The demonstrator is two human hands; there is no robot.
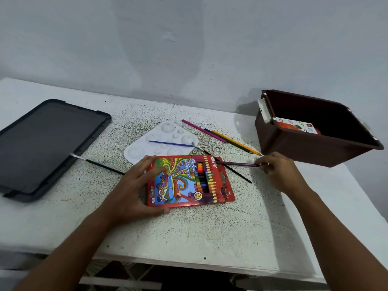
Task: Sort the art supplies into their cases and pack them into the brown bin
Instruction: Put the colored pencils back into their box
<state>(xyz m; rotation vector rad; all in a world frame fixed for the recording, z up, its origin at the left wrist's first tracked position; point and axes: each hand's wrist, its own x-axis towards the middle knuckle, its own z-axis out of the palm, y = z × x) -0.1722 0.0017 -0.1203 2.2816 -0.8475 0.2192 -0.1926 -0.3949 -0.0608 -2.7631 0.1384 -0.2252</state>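
Left hand (134,185) gripped the red pencil box (189,181), which lay flat on the counter (210,232). Right hand (277,171) pinched one purple pencil (237,163), tip at the box's open end. Three loose pencils (222,136) lay by the bin (315,148), which had one pack (296,124) inside. One palette (155,143) carried one blue brush (174,143); two black brushes (231,170) also lay on the counter, one touching one dark case (42,143).

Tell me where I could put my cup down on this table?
Bare room: the near strip of table between the arms, and the patch between the dark lid and pencil box. Crowded: around the palette, loose pencils and brown bin.
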